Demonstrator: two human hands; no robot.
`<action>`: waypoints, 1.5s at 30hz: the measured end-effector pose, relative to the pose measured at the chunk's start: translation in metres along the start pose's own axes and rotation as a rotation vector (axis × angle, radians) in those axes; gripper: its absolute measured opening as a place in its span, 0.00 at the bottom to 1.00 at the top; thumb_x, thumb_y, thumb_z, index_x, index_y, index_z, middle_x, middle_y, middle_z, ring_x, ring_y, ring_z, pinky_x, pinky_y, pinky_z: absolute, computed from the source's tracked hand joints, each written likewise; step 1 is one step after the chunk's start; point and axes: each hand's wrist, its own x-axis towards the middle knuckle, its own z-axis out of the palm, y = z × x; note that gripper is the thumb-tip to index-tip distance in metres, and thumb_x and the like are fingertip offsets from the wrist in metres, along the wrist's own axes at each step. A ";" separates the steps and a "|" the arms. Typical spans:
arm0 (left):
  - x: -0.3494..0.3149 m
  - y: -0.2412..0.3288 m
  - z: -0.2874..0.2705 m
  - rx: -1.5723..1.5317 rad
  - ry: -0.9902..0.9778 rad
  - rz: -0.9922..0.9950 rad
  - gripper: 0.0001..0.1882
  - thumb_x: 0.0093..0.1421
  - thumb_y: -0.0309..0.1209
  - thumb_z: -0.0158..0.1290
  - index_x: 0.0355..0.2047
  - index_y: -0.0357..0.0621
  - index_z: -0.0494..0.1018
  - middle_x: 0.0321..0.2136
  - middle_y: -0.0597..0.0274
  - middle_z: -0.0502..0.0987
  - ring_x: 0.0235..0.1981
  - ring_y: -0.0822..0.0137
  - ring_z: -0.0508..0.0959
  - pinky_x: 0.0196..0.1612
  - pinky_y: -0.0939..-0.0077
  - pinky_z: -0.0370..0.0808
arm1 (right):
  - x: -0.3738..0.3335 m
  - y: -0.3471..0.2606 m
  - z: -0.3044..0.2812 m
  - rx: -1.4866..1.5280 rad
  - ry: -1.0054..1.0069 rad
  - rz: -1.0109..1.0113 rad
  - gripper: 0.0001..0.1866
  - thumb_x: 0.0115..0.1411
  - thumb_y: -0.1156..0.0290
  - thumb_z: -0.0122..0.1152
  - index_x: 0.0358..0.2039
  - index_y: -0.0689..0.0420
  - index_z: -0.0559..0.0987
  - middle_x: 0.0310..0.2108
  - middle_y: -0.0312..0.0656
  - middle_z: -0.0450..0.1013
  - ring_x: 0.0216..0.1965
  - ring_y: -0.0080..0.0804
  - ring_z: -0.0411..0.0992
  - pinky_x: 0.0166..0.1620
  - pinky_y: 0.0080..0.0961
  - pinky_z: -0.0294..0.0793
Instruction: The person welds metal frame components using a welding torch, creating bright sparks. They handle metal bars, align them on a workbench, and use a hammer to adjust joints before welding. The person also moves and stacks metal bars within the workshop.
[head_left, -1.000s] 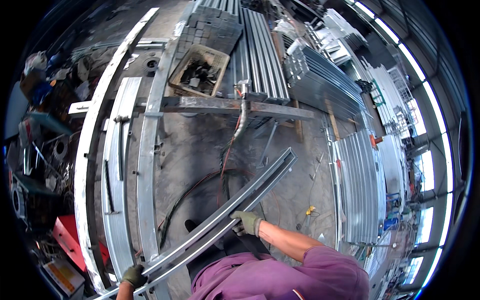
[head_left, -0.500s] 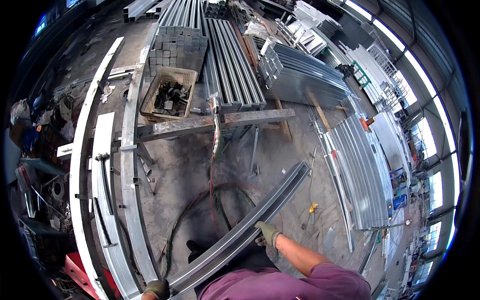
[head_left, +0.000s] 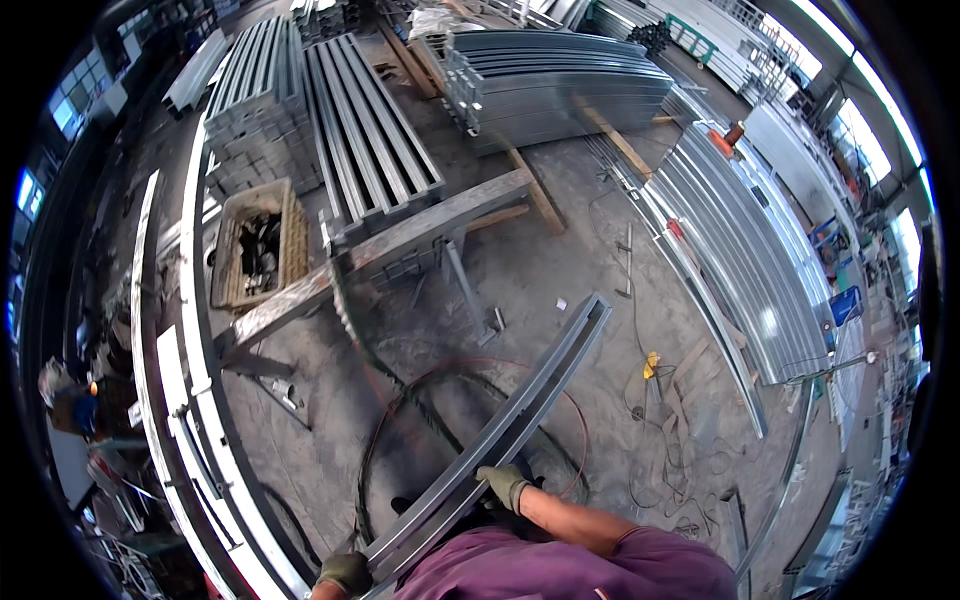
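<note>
A long grey metal channel [head_left: 520,405] lies slantwise across the front of my body, its open groove facing up. My left hand [head_left: 346,573], in a green work glove, is closed at its near lower end. Farther along, my gloved right hand [head_left: 504,485] grips the edge of the same channel, fingers wrapped over its side. The far end of the channel points up and to the right, above the concrete floor. Part of my left hand's grip is hidden behind the channel's end.
Long metal rails [head_left: 205,400] run along the left. A steel crossbeam [head_left: 400,250] stands ahead, beside a plastic crate [head_left: 300,235] of dark scraps. Stacked channels [head_left: 560,95] lie at the back, more profiles [head_left: 735,240] at right. A cable [head_left: 400,385] loops over the floor near a yellow tool [head_left: 652,365].
The view has turned to the right, so the rails and crate appear farther left. Both hands keep their hold on the channel, which now points a little more steeply.
</note>
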 end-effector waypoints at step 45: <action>0.417 0.753 -0.962 0.279 0.048 0.066 0.20 0.59 0.38 0.54 0.46 0.50 0.88 0.47 0.47 0.87 0.51 0.46 0.87 0.52 0.52 0.82 | 0.243 -0.871 -0.571 0.153 -0.074 -0.261 0.17 0.64 0.57 0.69 0.38 0.60 0.86 0.27 0.47 0.82 0.20 0.39 0.79 0.22 0.36 0.78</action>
